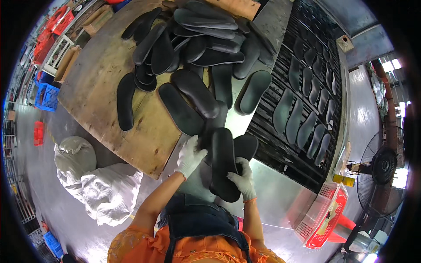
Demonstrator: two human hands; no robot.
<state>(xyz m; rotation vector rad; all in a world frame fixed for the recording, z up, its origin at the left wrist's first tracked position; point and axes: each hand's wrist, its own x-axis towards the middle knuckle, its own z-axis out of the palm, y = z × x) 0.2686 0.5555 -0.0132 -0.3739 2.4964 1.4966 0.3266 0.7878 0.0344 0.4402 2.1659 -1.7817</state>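
Observation:
In white knit gloves, both my hands work at the near edge of the table. My right hand (243,179) grips a black shoe insole (222,153) by its right side, thumb on top, and holds it upright in front of me. Just left of that insole is my left hand (191,157), its fingers stretched and thumb apart, close to a dark insole partly hidden behind the held one. Another dark insole (247,145) shows behind the right hand. Farther out, single insoles (180,109) lie in front of a heaped pile of black insoles (201,30).
Right of the table, a black slatted conveyor (267,153) carries rows of insoles (283,109). A wooden board (144,149) lies under the pile. White sacks (112,193) sit on the floor at left. A red basket (322,217) and a fan (383,166) stand at right.

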